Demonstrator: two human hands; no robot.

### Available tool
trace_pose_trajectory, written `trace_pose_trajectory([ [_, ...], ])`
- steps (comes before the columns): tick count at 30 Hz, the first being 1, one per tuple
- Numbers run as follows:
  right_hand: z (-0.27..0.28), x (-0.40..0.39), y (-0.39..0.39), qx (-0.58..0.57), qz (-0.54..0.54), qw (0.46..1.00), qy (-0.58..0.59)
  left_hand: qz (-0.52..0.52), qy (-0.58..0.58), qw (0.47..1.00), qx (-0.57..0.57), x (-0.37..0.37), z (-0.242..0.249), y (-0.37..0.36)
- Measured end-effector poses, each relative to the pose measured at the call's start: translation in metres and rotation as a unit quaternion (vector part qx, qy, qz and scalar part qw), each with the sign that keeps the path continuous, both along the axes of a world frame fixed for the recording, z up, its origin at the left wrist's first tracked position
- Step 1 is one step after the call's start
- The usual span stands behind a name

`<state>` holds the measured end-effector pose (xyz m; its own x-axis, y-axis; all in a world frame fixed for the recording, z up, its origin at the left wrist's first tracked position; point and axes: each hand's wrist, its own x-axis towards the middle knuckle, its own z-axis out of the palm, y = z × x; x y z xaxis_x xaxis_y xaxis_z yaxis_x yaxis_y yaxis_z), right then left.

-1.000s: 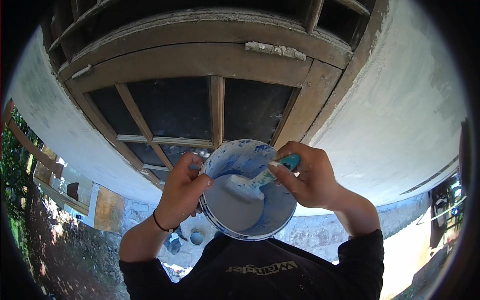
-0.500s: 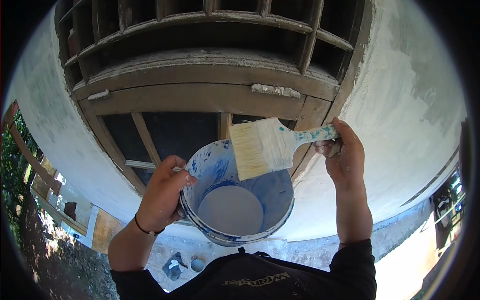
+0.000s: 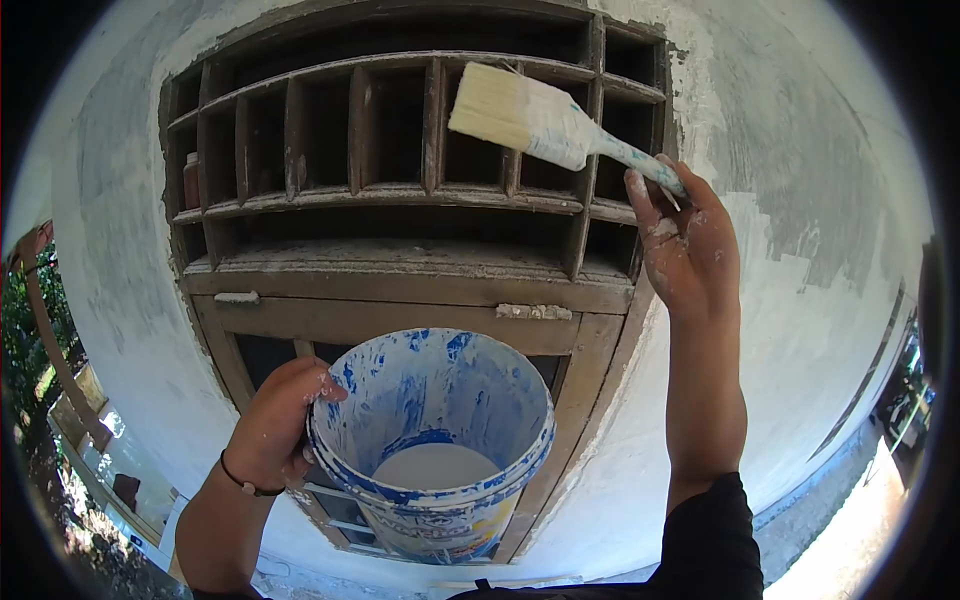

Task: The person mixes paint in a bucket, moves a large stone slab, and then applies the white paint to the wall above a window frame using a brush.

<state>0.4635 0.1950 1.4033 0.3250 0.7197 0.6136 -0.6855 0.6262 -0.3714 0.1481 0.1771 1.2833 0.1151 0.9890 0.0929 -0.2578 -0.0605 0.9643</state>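
Observation:
A wide paintbrush (image 3: 525, 115) with pale bristles and a paint-smeared handle is raised in front of the wooden window grille. My right hand (image 3: 685, 235) pinches the end of that handle, and white paint marks its fingers. Lower down, my left hand (image 3: 280, 420) grips the rim of a paint bucket (image 3: 430, 515) at its left side. Blue and white smears cover the bucket's inner wall. White paint (image 3: 437, 467) lies in its bottom. The brush is above the bucket, apart from it.
Behind both hands is a brown wooden window frame (image 3: 390, 325) with a barred upper section. White-painted wall (image 3: 725, 370) surrounds it, with a grey patch (image 3: 810, 190) at upper right. A small reddish bottle (image 3: 192, 180) stands in a left opening. Greenery (image 3: 30, 350) shows at far left.
My right hand has lifted the paintbrush up and out from over the bucket. The view has tilted upward, showing more of the grille; my left hand still holds the bucket.

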Motion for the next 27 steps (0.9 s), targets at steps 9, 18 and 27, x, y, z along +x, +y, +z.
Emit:
trace_pose_trajectory([
  [9,0.168,-0.03,0.039,0.268,-0.187,0.945,0.0,0.055,0.035,0.998,-0.021,-0.01,0.003,-0.025],
  [18,0.265,-0.051,0.036,0.217,-0.33,0.919,-0.023,0.08,-0.005,0.996,-0.027,-0.027,-0.021,-0.029],
  [27,0.279,0.009,0.034,0.193,-0.415,0.883,-0.107,0.102,0.005,0.994,-0.036,-0.026,-0.026,-0.023],
])
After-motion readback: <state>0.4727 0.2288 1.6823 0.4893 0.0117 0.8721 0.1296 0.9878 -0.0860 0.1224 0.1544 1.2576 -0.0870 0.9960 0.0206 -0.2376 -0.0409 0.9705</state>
